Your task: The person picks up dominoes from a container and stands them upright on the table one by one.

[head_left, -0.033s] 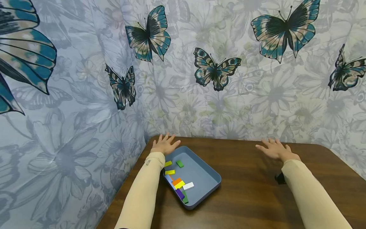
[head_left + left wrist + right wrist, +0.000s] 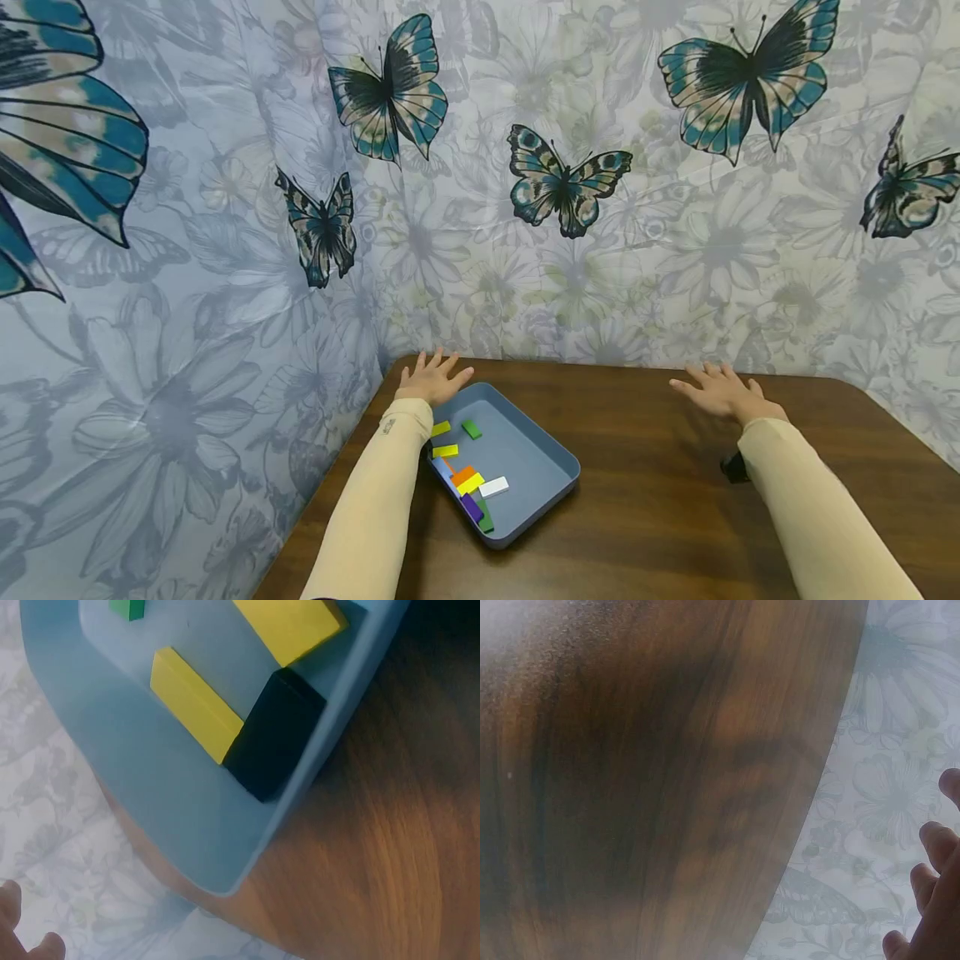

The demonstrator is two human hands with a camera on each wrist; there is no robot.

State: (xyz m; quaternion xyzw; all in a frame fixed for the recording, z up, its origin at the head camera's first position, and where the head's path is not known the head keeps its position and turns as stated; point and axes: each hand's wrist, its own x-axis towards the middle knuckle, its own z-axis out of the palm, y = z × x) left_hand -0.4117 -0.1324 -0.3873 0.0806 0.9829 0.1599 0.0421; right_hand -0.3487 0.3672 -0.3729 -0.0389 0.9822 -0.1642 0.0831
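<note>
My left hand (image 2: 431,382) is held with spread fingers over the far left corner of a blue-grey tray (image 2: 532,467), holding nothing. Small rectangular blocks lie in the tray, mostly along its left side: a white block (image 2: 494,487), a purple block (image 2: 472,507), an orange block (image 2: 463,476), a green block (image 2: 471,429) and several yellow ones. The left wrist view shows a black block (image 2: 276,735) touching a yellow block (image 2: 196,705) near the tray wall. Off to the right, my right hand (image 2: 727,396) hovers above the table with fingers extended, also holding nothing.
The tray stands on the left part of a brown wooden table (image 2: 637,517). Behind and to the left rises a wall covering (image 2: 480,283) printed with flowers and butterflies. A small black object (image 2: 735,468) sits under the right wrist.
</note>
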